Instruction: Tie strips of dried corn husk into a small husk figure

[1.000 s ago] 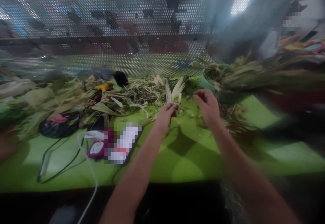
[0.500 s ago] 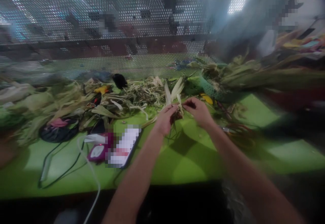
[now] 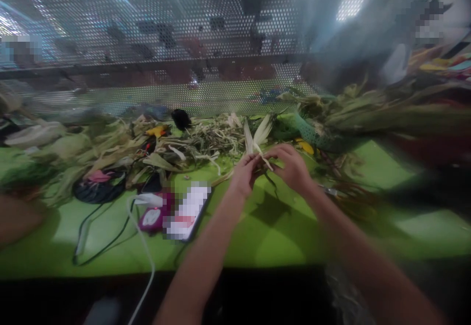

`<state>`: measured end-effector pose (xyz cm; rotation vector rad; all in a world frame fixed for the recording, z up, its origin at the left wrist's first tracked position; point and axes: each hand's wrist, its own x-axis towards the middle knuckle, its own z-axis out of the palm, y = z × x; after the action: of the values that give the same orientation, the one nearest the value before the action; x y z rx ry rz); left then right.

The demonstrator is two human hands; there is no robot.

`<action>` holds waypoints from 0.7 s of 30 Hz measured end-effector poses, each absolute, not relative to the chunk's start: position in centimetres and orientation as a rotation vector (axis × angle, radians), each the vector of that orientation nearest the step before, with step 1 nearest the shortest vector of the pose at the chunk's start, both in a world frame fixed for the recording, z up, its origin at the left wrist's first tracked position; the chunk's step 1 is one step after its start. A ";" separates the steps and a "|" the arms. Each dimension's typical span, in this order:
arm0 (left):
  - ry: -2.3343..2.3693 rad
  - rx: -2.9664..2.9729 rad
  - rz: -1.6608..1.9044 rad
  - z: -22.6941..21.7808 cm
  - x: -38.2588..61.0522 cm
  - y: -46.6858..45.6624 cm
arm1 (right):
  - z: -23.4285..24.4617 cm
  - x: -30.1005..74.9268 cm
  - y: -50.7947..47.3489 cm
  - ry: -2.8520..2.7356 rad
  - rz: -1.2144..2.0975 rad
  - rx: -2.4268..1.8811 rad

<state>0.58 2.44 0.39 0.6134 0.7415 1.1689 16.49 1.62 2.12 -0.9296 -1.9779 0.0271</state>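
Note:
Over the front of the green table, both my hands meet around a bundle of pale corn husk (image 3: 262, 131), whose leaves point up and away from me. My left hand (image 3: 243, 175) is closed around the base of the bundle, thumb and fingertips pinched together. Close against it, my right hand (image 3: 292, 168) has its fingers bent onto the same husk, near a narrow pale strip that slants down between the hands. Fingers partly hide the base of the bundle. A thin dark strand hangs below it.
A phone (image 3: 189, 212) lies beside a purple power block (image 3: 151, 218) with a white cable (image 3: 147, 254). Loose husks (image 3: 206, 138) heap along the back. A green basket (image 3: 307, 128) stands at right. Another person's arm (image 3: 18, 219) reaches in at left.
My right hand has come in closer to the left, its fingers now over the husk base. The narrow strip slants more to the right. The whole view has shifted slightly.

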 end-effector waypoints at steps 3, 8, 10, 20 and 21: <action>0.775 0.663 1.173 0.3 0.8 2.3 | 2.0 16.4 1.6 -1.879 0.079 -0.979; 0.772 0.670 1.243 0.2 1.0 2.4 | 1.8 16.3 1.7 -1.731 0.177 -1.104; 0.764 0.636 1.263 0.2 1.1 2.4 | 1.7 16.3 1.7 -1.737 0.204 -1.092; 0.831 0.793 1.256 0.6 1.4 2.0 | 2.0 16.6 1.1 -1.788 0.204 -1.033; 0.842 0.825 1.263 0.6 1.4 2.0 | 2.1 16.6 1.0 -1.789 0.216 -1.028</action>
<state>1.39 2.03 0.63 0.8245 0.8418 1.2634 16.58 1.04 2.12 -1.0278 -1.7886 0.2159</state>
